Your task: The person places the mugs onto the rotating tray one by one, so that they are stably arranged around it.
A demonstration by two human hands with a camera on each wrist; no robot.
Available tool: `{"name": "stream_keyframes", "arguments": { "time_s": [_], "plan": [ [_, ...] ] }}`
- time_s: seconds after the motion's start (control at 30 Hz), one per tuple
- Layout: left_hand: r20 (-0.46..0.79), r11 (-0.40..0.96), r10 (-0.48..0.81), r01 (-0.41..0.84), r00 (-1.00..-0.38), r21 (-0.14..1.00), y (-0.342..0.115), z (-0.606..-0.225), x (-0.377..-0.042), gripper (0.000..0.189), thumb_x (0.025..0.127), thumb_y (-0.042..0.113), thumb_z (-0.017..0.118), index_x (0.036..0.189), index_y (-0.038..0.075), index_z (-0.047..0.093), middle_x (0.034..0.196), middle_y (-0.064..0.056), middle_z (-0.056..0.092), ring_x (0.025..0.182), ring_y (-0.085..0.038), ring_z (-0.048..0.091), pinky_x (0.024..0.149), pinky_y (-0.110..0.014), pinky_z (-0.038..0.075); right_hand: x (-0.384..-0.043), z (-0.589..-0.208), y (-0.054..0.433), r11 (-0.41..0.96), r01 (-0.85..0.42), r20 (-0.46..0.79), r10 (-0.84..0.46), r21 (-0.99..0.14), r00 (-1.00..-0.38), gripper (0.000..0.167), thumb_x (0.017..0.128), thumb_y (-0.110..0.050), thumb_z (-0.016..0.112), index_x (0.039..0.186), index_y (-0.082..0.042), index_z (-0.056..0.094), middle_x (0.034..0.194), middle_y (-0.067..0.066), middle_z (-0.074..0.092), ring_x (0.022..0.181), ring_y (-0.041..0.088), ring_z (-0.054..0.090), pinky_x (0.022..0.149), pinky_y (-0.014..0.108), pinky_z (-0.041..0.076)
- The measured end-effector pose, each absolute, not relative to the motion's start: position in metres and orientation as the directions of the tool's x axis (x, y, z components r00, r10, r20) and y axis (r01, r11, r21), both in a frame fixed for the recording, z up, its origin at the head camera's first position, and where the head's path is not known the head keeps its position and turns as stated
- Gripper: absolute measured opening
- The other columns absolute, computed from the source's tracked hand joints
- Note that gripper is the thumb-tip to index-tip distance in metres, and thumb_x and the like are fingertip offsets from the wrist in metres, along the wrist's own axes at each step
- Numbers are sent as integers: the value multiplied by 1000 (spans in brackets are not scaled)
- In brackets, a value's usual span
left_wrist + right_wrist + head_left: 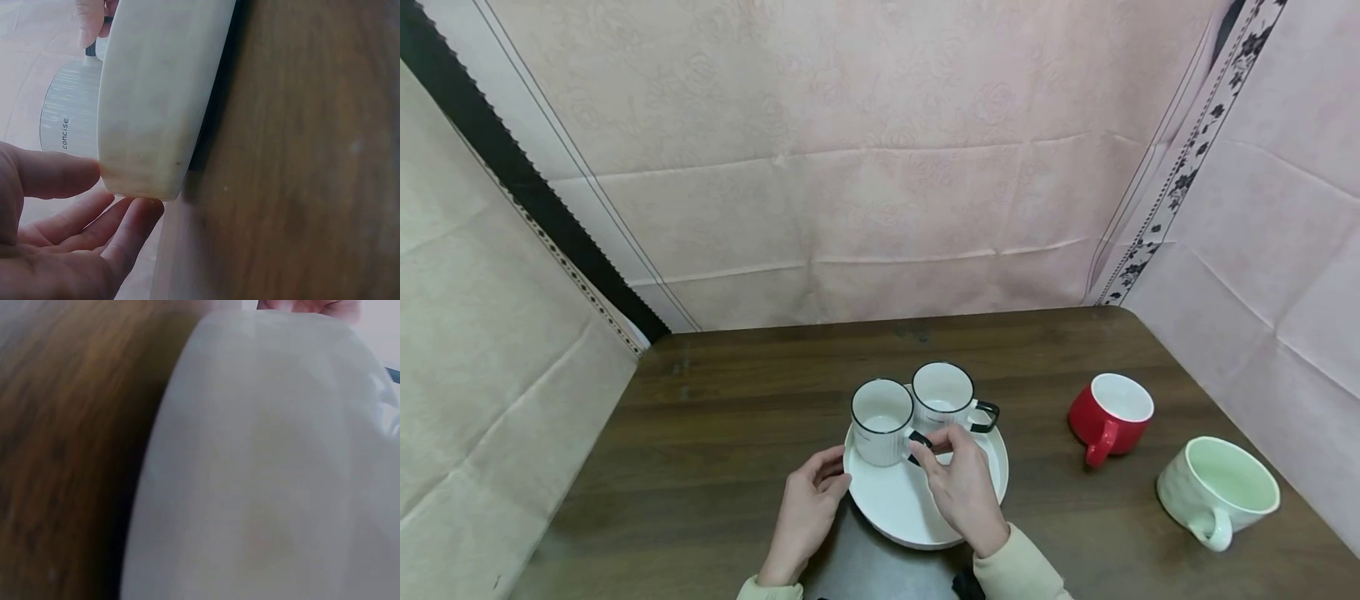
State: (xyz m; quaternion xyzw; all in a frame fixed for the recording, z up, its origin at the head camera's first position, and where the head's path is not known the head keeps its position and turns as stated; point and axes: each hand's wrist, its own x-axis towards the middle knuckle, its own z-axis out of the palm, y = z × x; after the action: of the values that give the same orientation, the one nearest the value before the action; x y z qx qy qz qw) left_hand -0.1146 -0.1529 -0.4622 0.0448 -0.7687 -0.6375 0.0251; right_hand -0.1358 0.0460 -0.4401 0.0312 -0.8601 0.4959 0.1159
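White black-rimmed mug is sitting on the left side of a round white tray, and the person's right hand has its handle pinched while the left hand grips the tray's edge. Another black-rimmed mug is right beside it, with a red mug and pale green mug off right on the wooden surface.

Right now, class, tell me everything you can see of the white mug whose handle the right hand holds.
The white mug has a black rim, a dark handle and "concise" lettered on its side; it looks like enamel or ceramic. Upright on the round white plate, it stands left of another black-rimmed mug. The right hand pinches its handle.
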Motion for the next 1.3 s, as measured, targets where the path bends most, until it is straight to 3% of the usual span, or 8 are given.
{"name": "stream_keyframes", "arguments": {
  "time_s": [0.27, 0.57, 0.7, 0.83, 1.0, 1.17, 1.23, 1.3],
  "plan": [
    [-19, 175, -111, -38, -994, 984, -153, -463, -115, 35, 90, -5, 61, 124, -6, 58, 115, -22, 63, 104, -29, 63, 83, -27, 54, -135, -440, 46, 512, -186, 252, 63, -838, -966, 15, 83, -15, 78, 84, -14, 63, 86, -4, 61, 85, 15, 61, 74, 38, 53],
    [-47, 178, -139, -72, -989, 981, -156, -464, -115, 32, 91, 1, 64, 122, -3, 60, 117, -19, 63, 107, -29, 62, 84, -30, 54, -123, -422, 69, 484, -228, 333, 142, -844, -932, 18, 82, -7, 78, 98, -8, 70, 95, 2, 65, 85, 18, 65, 67, 25, 56],
    [-62, 194, -151, -91, -987, 977, -155, -464, -115, 31, 91, 1, 63, 122, -3, 61, 117, -17, 63, 107, -28, 62, 85, -33, 54, -112, -410, 99, 548, -222, 411, 249, -806, -877, 22, 80, -5, 80, 99, -10, 71, 94, 0, 67, 83, 11, 64, 68, 19, 54],
    [-79, 205, -165, -112, -983, 972, -154, -465, -114, 30, 91, 2, 63, 121, -1, 62, 116, -15, 64, 106, -26, 62, 84, -32, 54, -93, -403, 143, 592, -199, 498, 398, -781, -770, 23, 78, 0, 79, 100, -5, 71, 94, -4, 65, 83, 0, 57, 69, 5, 46],
    [-77, 200, -172, -112, -982, 973, -153, -465, -112, 29, 91, 2, 63, 120, 0, 63, 114, -15, 65, 105, -25, 63, 83, -28, 54, -73, -402, 207, 574, -77, 500, 630, -815, -595, 24, 79, -3, 77, 101, 4, 71, 94, -20, 51, 88, -9, 50, 69, 0, 42],
    [-69, 216, -183, -108, -981, 970, -152, -464, -113, 28, 91, 3, 62, 119, 1, 64, 110, -13, 65, 100, -23, 63, 80, -26, 52, -62, -411, 252, 454, 201, 302, 804, -868, -512, 41, 84, -22, 73, 120, -5, 66, 97, -26, 29, 83, -21, 36, 81, 0, 32],
    [-78, 224, -186, -120, -979, 967, -152, -463, -114, 29, 91, 3, 62, 120, 2, 64, 109, -13, 65, 98, -22, 62, 79, -26, 52, -60, -416, 263, 413, 305, 219, 832, -858, -509, 44, 85, -28, 72, 125, -15, 63, 101, -26, 25, 97, -16, 37, 87, 7, 28],
    [-95, 232, -193, -140, -977, 963, -151, -463, -115, 29, 91, 4, 63, 120, 4, 64, 108, -11, 65, 96, -20, 62, 79, -27, 51, -58, -421, 271, 392, 361, 170, 841, -846, -513, 47, 84, -30, 72, 128, -17, 60, 104, -20, 29, 116, 0, 36, 90, 14, 27]
  ]
}}
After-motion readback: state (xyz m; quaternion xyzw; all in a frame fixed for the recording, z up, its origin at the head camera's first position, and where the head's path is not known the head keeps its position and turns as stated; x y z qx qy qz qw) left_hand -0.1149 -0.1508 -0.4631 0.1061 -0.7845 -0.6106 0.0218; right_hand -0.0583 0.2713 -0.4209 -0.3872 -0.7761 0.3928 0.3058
